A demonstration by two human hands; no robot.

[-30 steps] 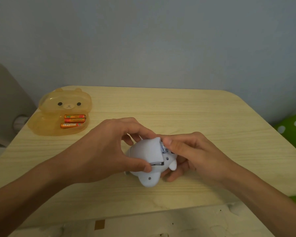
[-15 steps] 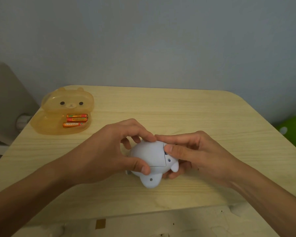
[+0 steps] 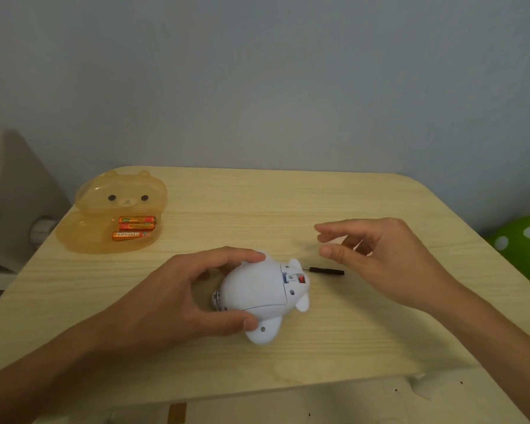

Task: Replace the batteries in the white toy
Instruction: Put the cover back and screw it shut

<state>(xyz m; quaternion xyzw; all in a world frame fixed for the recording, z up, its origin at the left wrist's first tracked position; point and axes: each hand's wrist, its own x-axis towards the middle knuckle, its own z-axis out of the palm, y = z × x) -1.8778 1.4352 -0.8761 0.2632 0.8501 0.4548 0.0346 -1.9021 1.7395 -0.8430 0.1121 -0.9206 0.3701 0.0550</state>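
Your left hand [image 3: 178, 298] grips the white toy [image 3: 259, 296], which lies belly-up on the worktop [image 3: 349, 332] near its front edge — thumb on the near side, fingers [image 3: 245, 255] over the far side. Your right hand [image 3: 389, 261] hovers empty with its fingers loosely spread, just above and beyond the small black screwdriver [image 3: 326, 271] that lies touching the worktop right beside the toy's head end. The battery cover [image 3: 254, 286] looks seated flush on the belly, so the step in hand appears to be securing it. Pick the screwdriver up by the handle, not the tip, and keep the toy pinned so the rounded body cannot roll. From here you cannot tell which of the small holes takes the cover's screw, nor whether a screw is already in it — check that before you turn. Hold the driver square to the hole and press lightly; a slanted tip may slip and scar the plastic. The orange batteries [image 3: 135, 226] lie in the open bear-shaped case [image 3: 110, 221], well apart at the far left.
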